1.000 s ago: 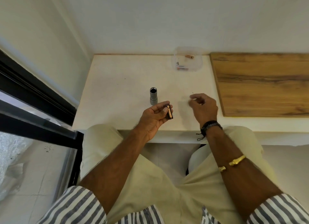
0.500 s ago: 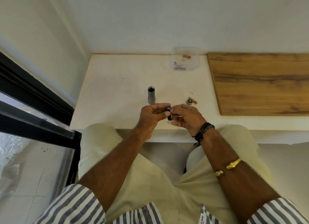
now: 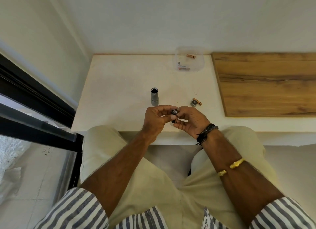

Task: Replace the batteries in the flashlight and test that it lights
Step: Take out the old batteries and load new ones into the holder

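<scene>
While my left hand (image 3: 154, 121) pinches the battery holder (image 3: 174, 116) roughly upright, my right hand (image 3: 189, 122) seems to grip its side; flashlight body (image 3: 154, 97) stands just beyond.

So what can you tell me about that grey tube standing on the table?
The grey tube is the flashlight's body, metal by its look. It stands upright on the white table, wider end down, its open top showing a dark hollow. Nothing touches it but the table; both hands are nearer the table's front edge.

White table (image 3: 119, 85) carries upright flashlight body (image 3: 154, 97), end cap (image 3: 193, 103), battery (image 3: 198, 101), clear container (image 3: 199, 66), wooden board (image 3: 266, 85).
</scene>
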Available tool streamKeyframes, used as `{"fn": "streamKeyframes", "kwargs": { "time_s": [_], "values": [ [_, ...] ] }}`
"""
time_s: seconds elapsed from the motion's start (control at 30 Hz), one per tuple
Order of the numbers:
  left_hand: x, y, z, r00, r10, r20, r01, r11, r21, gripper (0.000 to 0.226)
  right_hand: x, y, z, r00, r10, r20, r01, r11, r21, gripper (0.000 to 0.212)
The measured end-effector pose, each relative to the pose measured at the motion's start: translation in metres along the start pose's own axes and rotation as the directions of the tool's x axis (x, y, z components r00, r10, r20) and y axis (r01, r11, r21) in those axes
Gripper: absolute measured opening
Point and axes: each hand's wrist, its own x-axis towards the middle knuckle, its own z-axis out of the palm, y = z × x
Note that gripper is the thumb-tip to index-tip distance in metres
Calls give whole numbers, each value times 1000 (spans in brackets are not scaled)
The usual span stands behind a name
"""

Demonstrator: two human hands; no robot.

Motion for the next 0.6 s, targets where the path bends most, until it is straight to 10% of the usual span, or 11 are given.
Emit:
{"fn": "streamKeyframes", "kwargs": {
  "time_s": [0.6],
  "values": [
    [1, -1, 2, 989, -109, -100, 89, 979, -183, 30, -3, -1, 0, 936, -351, -24, 328, 896, -300, 5]
  ]
}}
